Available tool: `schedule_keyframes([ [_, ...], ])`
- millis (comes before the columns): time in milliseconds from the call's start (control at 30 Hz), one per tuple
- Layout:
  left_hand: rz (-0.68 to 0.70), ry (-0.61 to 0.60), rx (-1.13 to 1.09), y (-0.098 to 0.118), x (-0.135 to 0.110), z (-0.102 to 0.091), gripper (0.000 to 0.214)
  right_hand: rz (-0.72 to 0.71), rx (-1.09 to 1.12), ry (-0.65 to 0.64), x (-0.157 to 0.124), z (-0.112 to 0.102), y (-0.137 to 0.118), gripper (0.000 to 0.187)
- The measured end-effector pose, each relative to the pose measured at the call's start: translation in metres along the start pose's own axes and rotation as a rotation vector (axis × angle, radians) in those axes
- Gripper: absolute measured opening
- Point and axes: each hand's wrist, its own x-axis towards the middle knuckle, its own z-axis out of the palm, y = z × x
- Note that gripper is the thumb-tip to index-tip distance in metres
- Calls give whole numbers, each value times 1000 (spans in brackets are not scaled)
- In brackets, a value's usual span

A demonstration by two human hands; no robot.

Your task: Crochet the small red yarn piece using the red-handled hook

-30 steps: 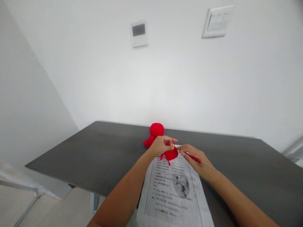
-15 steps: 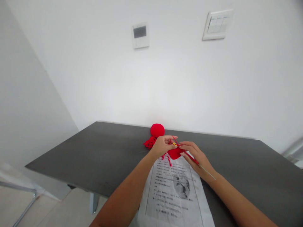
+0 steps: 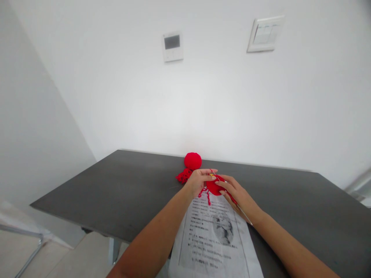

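My left hand (image 3: pixel 199 181) pinches the upper left edge of a small, rounded piece of red crochet work (image 3: pixel 215 188). A bit of yellow (image 3: pixel 212 175) shows at its fingertips; I cannot make out what it is. Closed around a slim crochet hook (image 3: pixel 245 217) with a red grip, my right hand (image 3: pixel 236 193) also rests its fingers on the crochet work. The hook's thin metal front end reaches toward the left fingertips, and its back end points down toward the right wrist. Loose red yarn ends (image 3: pixel 208 197) hang below the left hand.
A red yarn ball (image 3: pixel 193 160) sits behind the left hand, with an openwork red piece (image 3: pixel 184 176) in front of it. Under the hands lies a printed sheet (image 3: pixel 211 247) on the dark table (image 3: pixel 110 193). A white wall (image 3: pixel 130 96) rises behind the table.
The right fingers have moved left over the crochet work, and the hook has slid and tilted more steeply. More of the red piece now shows. The left hand has barely shifted.
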Motion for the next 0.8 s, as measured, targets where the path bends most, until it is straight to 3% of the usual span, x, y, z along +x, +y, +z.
schedule_keyframes([
  [167, 97, 55, 21, -7, 3, 1, 53, 80, -119, 33, 1, 5, -6, 26],
  [367, 257, 108, 307, -14, 10, -5, 52, 135, -122, 36, 3, 6, -12, 19],
  [633, 281, 48, 620, -8, 15, -16, 52, 75, -7, 80, 7, -10, -9, 21],
  [800, 310, 78, 745, -2, 15, -22, 49, 104, 115, 70, 8, -14, -8, 22],
])
